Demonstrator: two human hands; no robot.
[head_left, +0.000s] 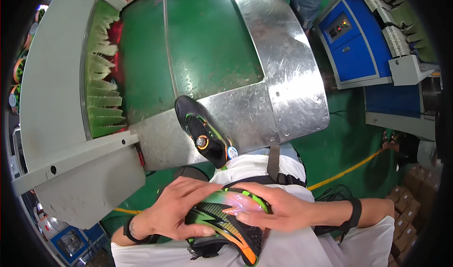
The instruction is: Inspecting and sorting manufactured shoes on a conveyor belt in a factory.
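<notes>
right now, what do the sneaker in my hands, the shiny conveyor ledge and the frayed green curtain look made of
Sneaker: probably coated synthetic, from its dotted, partly glossy multicoloured surface. Conveyor ledge: shiny bare metal, maybe steel, given the glare and scratches. Frayed green curtain: perhaps matte fabric or thin plastic, judging by ragged flaps.

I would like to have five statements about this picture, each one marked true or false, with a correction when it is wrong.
1. The left hand and right hand hold one multicoloured shoe. True.
2. Another shoe, lying ahead, is mostly white. False: the second shoe is mostly black.
3. Only the left wrist wears a band. False: each wrist has a black band.
4. A blue cabinet stands at upper right. True.
5. Brown boxes appear at upper left. False: the brown boxes are at lower right.
</notes>
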